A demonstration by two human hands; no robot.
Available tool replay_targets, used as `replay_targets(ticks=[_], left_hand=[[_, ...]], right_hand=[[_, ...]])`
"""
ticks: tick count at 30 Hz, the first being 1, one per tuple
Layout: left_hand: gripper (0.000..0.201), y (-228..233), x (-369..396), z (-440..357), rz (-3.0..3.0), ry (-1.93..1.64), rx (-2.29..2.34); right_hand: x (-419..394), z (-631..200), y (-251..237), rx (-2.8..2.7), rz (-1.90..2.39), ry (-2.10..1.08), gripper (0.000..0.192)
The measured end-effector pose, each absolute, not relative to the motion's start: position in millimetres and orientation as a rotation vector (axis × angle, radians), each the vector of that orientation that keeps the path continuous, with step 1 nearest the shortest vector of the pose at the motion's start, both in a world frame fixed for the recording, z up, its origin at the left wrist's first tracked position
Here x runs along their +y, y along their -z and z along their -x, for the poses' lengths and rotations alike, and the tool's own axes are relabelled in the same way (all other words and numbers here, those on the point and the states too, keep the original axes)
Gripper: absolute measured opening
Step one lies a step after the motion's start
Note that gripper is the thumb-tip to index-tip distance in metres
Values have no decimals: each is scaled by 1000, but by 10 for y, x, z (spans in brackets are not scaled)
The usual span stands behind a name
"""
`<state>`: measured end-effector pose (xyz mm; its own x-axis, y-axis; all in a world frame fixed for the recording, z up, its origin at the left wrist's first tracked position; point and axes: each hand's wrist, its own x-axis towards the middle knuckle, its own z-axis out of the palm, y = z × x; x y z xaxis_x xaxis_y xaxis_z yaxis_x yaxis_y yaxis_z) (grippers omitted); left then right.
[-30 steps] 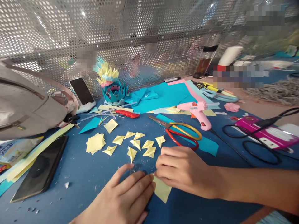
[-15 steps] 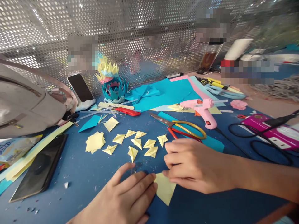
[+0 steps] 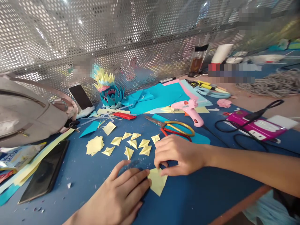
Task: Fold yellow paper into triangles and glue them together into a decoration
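A small yellow paper square [image 3: 157,182] lies on the blue table between my hands. My left hand [image 3: 119,193] rests flat with its fingers stretched out, the fingertips touching the paper's left edge. Curled over the paper's upper edge, my right hand [image 3: 177,154] has its thumb and fingertips closed at the paper; the exact contact is partly hidden. Several folded yellow paper pieces [image 3: 144,143] are spread beyond my hands. To their left is a stack of yellow paper squares [image 3: 94,145], with a single square [image 3: 109,128] lying behind it.
Scissors [image 3: 173,127] and a pink glue gun [image 3: 188,109] lie behind my right hand. A red cutter [image 3: 124,116] and a blue-yellow paper model [image 3: 110,93] are farther back. A phone [image 3: 43,175] lies left, near a bag [image 3: 30,112]. A magenta power strip [image 3: 255,125] sits right.
The camera view has shifted, so the table items appear farther left. My right hand has lifted slightly and its thumb stands more apart from the curled fingers. The left hand stays at the paper's edge.
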<state>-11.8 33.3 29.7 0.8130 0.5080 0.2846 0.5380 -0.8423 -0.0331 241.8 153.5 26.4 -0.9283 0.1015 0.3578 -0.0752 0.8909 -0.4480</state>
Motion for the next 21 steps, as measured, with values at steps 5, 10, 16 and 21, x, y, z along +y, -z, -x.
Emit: replay_targets(ticks=[5, 10, 16, 21], left_hand=[[35, -300, 317, 127, 2876, 496, -842], [36, -296, 287, 103, 2906, 453, -885], [62, -39, 223, -21, 2795, 496, -970], [69, 36, 216, -59, 2726, 496, -981]], right_hand=[[1557, -2407, -301, -2674, -185, -809, 32], [1612, -2398, -297, -2672, -230, -823, 24], [1653, -2395, -309, -2696, -201, -881, 29], [1619, -2391, -329, -2805, 30, -983, 22]])
